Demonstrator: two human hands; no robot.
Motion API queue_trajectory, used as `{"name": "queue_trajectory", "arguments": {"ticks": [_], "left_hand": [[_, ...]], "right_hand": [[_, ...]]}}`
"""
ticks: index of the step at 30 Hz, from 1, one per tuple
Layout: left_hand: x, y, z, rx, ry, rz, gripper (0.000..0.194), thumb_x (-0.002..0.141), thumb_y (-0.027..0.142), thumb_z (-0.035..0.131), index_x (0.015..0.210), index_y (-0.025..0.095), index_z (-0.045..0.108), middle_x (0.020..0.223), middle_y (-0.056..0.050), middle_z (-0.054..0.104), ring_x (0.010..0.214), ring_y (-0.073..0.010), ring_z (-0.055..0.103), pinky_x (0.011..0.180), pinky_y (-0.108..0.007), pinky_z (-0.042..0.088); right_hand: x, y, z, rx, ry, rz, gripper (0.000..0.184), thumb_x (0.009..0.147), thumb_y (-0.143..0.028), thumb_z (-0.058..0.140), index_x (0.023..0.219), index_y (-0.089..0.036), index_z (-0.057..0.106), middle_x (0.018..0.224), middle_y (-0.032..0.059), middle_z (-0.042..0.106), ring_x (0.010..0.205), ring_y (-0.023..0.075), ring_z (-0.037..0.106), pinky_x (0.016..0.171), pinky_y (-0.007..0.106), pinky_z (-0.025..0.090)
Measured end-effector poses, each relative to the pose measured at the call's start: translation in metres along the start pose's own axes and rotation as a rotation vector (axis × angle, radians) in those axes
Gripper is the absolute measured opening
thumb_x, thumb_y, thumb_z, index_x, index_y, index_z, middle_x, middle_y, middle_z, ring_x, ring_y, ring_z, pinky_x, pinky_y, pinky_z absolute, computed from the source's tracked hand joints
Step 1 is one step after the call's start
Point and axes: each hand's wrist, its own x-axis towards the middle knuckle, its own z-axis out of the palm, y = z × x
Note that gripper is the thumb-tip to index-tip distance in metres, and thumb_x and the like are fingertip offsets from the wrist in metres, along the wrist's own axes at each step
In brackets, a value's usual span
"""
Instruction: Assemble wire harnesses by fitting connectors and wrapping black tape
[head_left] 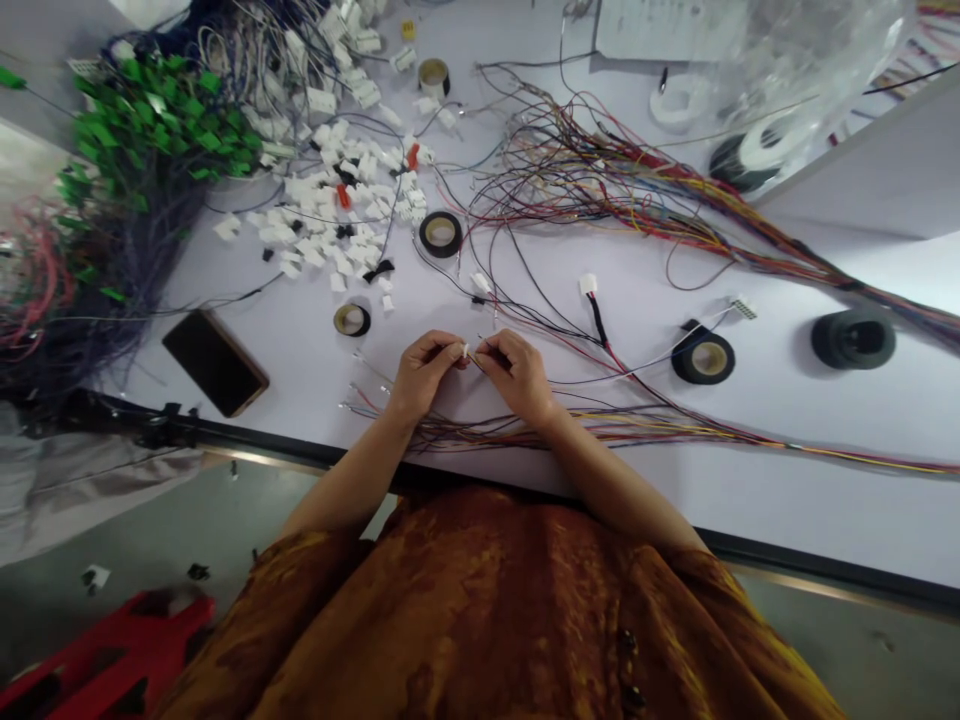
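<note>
Near the table's front edge, my two hands meet fingertip to fingertip. My left hand [426,372] pinches a small white connector housing [466,351]. My right hand [517,372] is closed on a thin wire, whose tip points toward the connector; whether it sits inside cannot be made out. Under my wrists runs a bundle of coloured wires [615,425], with metal terminals at its left ends. Just beyond my fingers lie a white connector [481,284] on wires and another white connector [589,286] with a black-taped lead.
Loose white connectors [322,220] are heaped at the back left, beside green-ended cables [157,130]. A phone [215,362] lies at left. Tape rolls [440,235] are scattered about, one black roll [703,355] at right. A thick wire harness [675,210] crosses the back right.
</note>
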Motion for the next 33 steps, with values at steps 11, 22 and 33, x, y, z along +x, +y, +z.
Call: {"name": "queue_trajectory", "arguments": {"ticks": [11,22,33], "left_hand": [[0.002,-0.006,-0.004,-0.081,-0.063,0.032,0.020,0.080,0.036,0.076,0.081,0.018,0.070,0.069,0.001,0.064,0.064,-0.0091,0.059,0.067,-0.022,0.049],[0.004,0.002,-0.003,-0.089,-0.047,0.025,0.026,0.076,0.040,0.080,0.081,0.017,0.070,0.064,0.002,0.062,0.058,-0.0078,0.056,0.060,-0.020,0.047],[0.009,0.000,-0.001,-0.304,-0.014,-0.127,0.031,0.071,0.038,0.084,0.070,0.015,0.063,0.067,0.002,0.062,0.054,-0.0051,0.054,0.053,-0.017,0.046]], "right_hand": [[0.001,-0.003,-0.002,-0.031,0.011,-0.079,0.023,0.098,-0.027,0.046,0.080,-0.018,0.058,0.079,0.0020,0.055,0.077,0.0138,0.053,0.074,0.027,0.041],[0.005,-0.007,-0.002,0.092,0.013,0.073,0.012,0.087,-0.026,0.058,0.079,-0.017,0.062,0.071,-0.0014,0.058,0.067,0.0112,0.050,0.066,0.024,0.039],[0.010,-0.005,-0.013,0.124,-0.140,0.042,0.018,0.087,-0.024,0.059,0.074,-0.014,0.064,0.069,-0.0027,0.056,0.064,0.0074,0.045,0.063,0.022,0.034]]}}
